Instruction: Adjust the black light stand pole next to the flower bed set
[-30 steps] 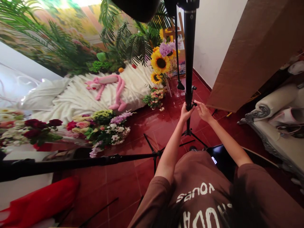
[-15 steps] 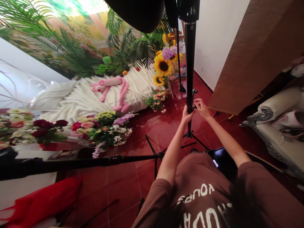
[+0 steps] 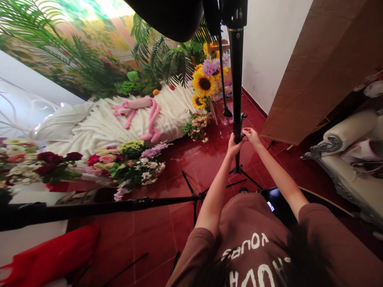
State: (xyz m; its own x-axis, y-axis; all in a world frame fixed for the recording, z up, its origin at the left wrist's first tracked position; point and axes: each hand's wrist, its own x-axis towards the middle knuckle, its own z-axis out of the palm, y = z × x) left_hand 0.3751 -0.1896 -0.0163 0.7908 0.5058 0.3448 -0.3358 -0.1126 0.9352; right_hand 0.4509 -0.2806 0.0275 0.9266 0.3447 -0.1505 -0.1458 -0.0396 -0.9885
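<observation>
A black light stand (image 3: 237, 79) rises upright in front of me, its legs spread on the floor. My left hand (image 3: 233, 146) is wrapped round its pole at a collar low on the stand. Close beside it, my right hand (image 3: 251, 136) has its fingers pinched at a small black knob (image 3: 243, 136) on that collar. A second black knob (image 3: 244, 116) sticks out a little higher. From the top hangs a black cable (image 3: 223, 75) with a plug on its end, next to the pole. The large black lamp head (image 3: 173, 16) is partly cut off above.
Across the left runs another black stand (image 3: 113, 205). A bed with a white blanket (image 3: 176, 105) holds a pink plush toy (image 3: 140, 104), with flower bunches (image 3: 131, 163) before it. Sunflowers (image 3: 204, 83) stand behind the pole. A brown board (image 3: 295, 99) and cream sofa (image 3: 344, 147) are right.
My right hand's fingers have come down and in to the knob at the collar. My left hand keeps its hold on the pole. The view has shifted slightly.
</observation>
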